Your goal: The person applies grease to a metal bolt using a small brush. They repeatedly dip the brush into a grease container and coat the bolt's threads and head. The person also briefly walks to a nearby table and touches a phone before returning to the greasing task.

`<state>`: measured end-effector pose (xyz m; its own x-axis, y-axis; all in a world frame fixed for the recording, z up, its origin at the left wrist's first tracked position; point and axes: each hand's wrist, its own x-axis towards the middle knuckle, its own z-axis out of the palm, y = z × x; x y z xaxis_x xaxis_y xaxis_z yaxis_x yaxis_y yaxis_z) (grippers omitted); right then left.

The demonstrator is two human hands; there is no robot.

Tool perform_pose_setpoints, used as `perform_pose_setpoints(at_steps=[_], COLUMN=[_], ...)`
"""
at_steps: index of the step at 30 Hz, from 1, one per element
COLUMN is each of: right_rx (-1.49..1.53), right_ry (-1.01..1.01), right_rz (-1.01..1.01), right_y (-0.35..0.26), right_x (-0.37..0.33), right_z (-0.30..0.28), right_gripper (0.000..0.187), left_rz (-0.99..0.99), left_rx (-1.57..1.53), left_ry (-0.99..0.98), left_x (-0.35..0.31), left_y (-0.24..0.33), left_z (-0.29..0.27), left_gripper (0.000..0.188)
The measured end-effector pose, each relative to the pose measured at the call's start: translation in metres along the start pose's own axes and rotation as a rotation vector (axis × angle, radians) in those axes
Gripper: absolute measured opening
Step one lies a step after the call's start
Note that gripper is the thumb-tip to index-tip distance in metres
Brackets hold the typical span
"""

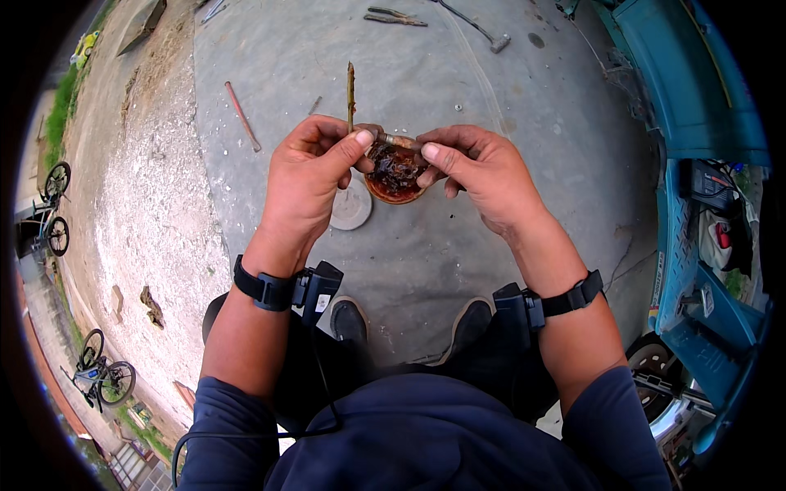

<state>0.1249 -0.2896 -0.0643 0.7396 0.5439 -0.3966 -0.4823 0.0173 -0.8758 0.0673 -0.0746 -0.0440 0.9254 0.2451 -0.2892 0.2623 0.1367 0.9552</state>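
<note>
My left hand point(315, 159) is closed, its thumb and fingers pinching one end of a dirty, threaded metal bolt point(391, 140). A thin brown stick point(351, 92), smeared with something dark, juts up from the same fingers. At the other end of the bolt, my right hand point(475, 164) is closed in a pinch on it; the fingertips hide that end. Just below both hands is a round tub point(395, 199) of dark reddish-brown, glossy grease point(397, 170). Partly behind my left hand, a pale round lid point(351, 209) lies on the ground.
Pliers point(395, 16), a hammer point(498, 42), a red rod point(242, 116) and a small nut point(458, 107) lie on the grey ground sheet point(286, 65). A blue vehicle point(688, 90) stands at right. Bicycles point(102, 376) are at far left. My shoes point(350, 319) are below the tub.
</note>
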Motion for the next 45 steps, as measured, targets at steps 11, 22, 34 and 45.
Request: perform_pose_setpoints(at_steps=[11,22,34,45], right_rx=[-0.074,-0.111,-0.112,-0.104], right_ry=[0.286,0.304,0.295,0.368], right_rz=[-0.143,-0.123,-0.157,-0.160], right_y=[-0.007,-0.007,-0.005,-0.006], right_x=[0.002,-0.001,-0.002,0.003], right_z=[-0.010,-0.014,-0.016,-0.016], right_gripper=[0.031,0.032,0.031,0.026], left_rz=[-0.057,-0.017,-0.044,-0.224], left_rx=[1.126,1.550,1.543,0.863], left_ry=[-0.097,-0.150,-0.207,-0.124], left_x=[0.017,0.019,0.015,0.001], left_y=[-0.079,-0.101,-0.110,-0.060], left_z=[-0.029,-0.022,-0.011,-0.017], left_gripper=[0.029,0.025,0.025,0.027])
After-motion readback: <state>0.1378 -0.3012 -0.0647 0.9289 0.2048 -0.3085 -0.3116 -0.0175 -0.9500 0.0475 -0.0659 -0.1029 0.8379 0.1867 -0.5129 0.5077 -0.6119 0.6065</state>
